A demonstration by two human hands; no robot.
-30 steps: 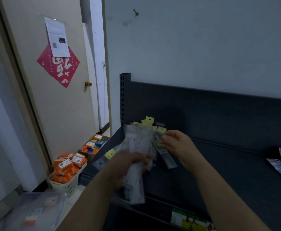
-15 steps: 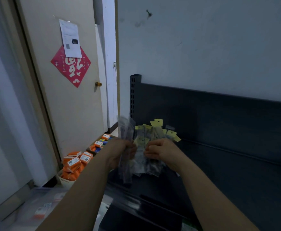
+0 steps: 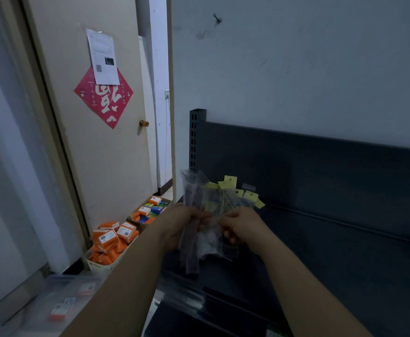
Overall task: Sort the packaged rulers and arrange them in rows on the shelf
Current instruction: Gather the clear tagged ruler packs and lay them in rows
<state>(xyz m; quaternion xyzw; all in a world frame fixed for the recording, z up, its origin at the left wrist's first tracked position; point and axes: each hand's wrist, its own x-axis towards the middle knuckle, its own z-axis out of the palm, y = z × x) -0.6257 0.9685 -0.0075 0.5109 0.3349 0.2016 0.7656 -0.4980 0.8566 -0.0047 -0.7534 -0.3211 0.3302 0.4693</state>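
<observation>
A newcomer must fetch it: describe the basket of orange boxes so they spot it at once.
Find the beige door with the red diamond poster. On the floor at its foot stands a white basket. Only orange boxes fill it; the carton behind also holds blue packs.

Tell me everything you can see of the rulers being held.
The rulers are a bundle of slim packs in clear plastic sleeves, several topped with yellow tabs with a punched hole. They stand roughly upright, fanned out, tabs up. The left hand grips one side, the right hand pinches the other, above the left end of the dark shelf. Print is too blurred to read.
</observation>
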